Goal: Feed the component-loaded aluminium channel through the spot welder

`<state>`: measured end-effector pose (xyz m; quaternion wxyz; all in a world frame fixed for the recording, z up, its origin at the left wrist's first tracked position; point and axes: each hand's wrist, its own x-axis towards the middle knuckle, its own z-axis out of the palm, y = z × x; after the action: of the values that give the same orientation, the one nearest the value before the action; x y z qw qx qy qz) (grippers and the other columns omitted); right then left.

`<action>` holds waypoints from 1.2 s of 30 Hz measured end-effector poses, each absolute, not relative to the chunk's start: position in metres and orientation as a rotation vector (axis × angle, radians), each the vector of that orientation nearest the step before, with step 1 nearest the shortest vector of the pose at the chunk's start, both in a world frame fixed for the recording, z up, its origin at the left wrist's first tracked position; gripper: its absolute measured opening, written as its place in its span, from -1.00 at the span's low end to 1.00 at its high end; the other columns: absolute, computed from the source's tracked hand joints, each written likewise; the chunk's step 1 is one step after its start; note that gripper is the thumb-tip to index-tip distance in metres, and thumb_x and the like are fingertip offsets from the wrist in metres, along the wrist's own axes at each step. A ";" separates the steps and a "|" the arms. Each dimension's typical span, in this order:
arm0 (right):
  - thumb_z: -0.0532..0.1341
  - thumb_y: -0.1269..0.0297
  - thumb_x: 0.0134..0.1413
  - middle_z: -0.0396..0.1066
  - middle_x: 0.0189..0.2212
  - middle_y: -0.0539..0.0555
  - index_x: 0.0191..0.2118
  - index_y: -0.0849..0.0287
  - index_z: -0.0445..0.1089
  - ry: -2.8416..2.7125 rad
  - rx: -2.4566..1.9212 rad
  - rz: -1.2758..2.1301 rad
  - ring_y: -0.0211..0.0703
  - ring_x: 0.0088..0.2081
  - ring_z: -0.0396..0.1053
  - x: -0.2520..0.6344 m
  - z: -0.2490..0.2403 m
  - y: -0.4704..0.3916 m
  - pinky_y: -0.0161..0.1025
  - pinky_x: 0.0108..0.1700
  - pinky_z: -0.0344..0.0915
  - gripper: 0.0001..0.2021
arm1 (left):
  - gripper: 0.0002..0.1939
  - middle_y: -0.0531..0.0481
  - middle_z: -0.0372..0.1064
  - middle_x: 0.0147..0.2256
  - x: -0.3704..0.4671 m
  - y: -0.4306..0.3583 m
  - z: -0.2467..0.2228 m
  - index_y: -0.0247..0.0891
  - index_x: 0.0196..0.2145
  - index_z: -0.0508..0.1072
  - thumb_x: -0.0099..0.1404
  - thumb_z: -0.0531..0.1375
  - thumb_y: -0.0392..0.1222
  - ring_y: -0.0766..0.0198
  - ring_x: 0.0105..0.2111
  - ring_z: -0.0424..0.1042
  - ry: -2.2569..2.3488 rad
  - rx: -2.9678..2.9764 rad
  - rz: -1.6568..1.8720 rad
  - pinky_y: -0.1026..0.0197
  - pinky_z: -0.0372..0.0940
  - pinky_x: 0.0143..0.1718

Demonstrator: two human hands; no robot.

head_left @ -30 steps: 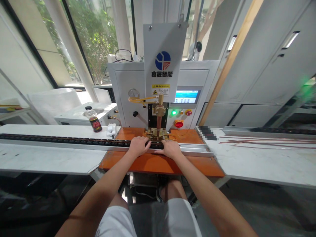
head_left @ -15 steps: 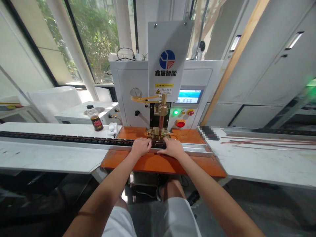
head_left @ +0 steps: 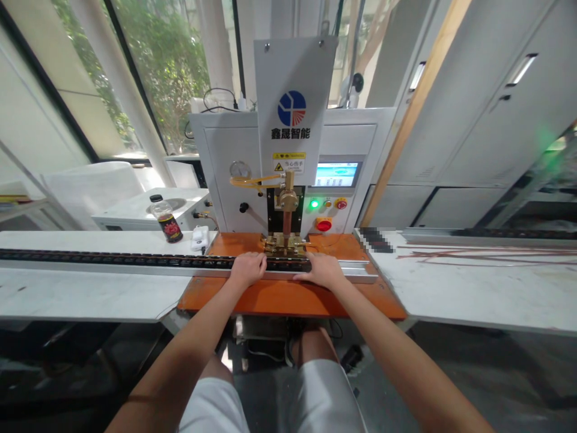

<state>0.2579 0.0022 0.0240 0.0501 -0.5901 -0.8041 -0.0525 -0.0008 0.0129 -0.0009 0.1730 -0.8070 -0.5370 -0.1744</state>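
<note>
Both on the long black strip [head_left: 155, 258] in the silver track [head_left: 358, 272] by the white machine [head_left: 291, 144], left hand [head_left: 247, 267] mostly curled, right hand [head_left: 325, 269] with thumb spread, can't tell if gripping.

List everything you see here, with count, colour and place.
Machine: 1, white, centre
Screen: 1, blue and white, machine front
Green light: 1, green, below screen
Red controls: 2, red, below screen
Tool head: 1, brass and copper, machine front
Orange board: 1, orange, under machine
Silver rail: 1, silver, across orange board
Black strip: 1, black, along silver rail
Tables: 2, white, left and right
Bottle: 1, clear with dark contents, left table
Reddish strips: several, reddish, right table
Wooden beam: 1, tan, right
Cabinets: several, grey, far right
Windows: several, clear, background
Shorts: 1 pair, white, bottom
Left hand: 1, bare, on black strip
Right hand: 1, bare, at silver rail
</note>
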 end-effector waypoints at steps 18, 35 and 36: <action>-0.09 -0.41 0.07 0.46 -0.15 0.30 -0.04 0.25 0.39 -2.469 -1.626 -0.222 0.09 -0.10 0.40 0.247 0.010 0.007 -0.13 -0.06 0.22 -0.22 | -0.51 -0.13 0.47 -0.35 -0.008 0.006 0.012 -0.22 -0.25 0.48 0.43 -0.14 0.10 0.11 -0.30 0.43 -1.604 -2.298 -0.446 0.13 0.17 -0.26; -0.05 -0.34 0.13 0.51 -0.12 0.19 0.05 0.08 0.39 -2.304 -1.694 0.090 0.05 -0.09 0.43 0.264 0.025 0.022 -0.15 -0.09 0.27 -0.33 | -0.47 -0.13 0.49 -0.37 0.012 0.006 0.004 -0.20 -0.26 0.56 0.40 -0.11 0.13 0.11 -0.33 0.44 -1.677 -2.267 -0.518 0.11 0.17 -0.24; -0.09 -0.31 0.17 0.51 -0.12 0.17 0.01 0.08 0.42 -2.213 -1.742 0.101 0.04 -0.09 0.43 0.270 0.028 0.029 -0.15 -0.10 0.27 -0.36 | -0.47 -0.13 0.48 -0.38 0.012 0.006 0.004 -0.20 -0.26 0.56 0.40 -0.11 0.13 0.12 -0.33 0.43 -1.680 -2.265 -0.522 0.11 0.17 -0.23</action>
<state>0.2704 0.0291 0.0278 0.1609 -0.6101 -0.7750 0.0354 0.0120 0.0061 0.0036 0.1364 -0.7824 -0.5803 -0.1804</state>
